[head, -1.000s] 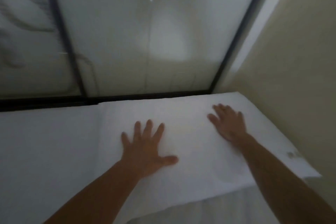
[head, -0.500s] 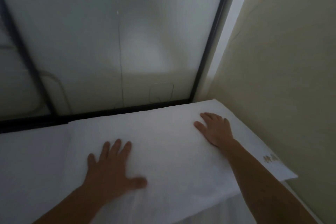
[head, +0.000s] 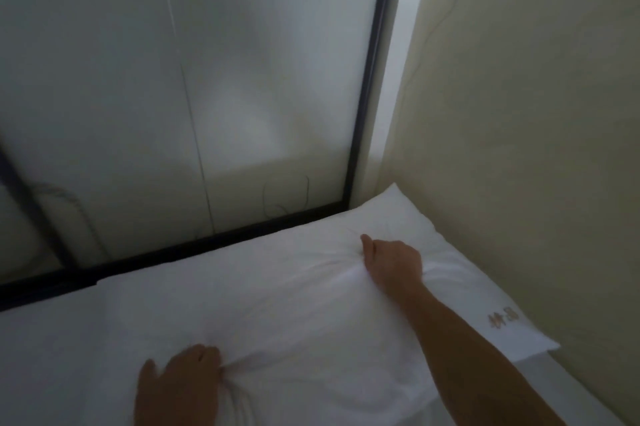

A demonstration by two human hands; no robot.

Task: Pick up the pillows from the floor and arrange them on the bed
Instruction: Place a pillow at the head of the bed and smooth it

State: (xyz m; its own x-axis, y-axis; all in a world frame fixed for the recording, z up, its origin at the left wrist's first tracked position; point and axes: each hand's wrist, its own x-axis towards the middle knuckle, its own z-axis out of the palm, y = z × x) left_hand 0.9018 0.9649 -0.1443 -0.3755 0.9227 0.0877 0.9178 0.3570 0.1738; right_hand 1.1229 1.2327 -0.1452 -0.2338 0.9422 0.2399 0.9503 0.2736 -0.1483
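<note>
Our left hand [head: 180, 380] and right hand [head: 393, 264] close their fingers on bunched fabric of the white pillow [head: 311, 301], lying on the bed [head: 52, 356] in the corner; it seems soft, light, easily gripped.

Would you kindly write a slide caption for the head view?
Both hands, left hand and right hand, bunch the white pillow beside the wall.
</note>
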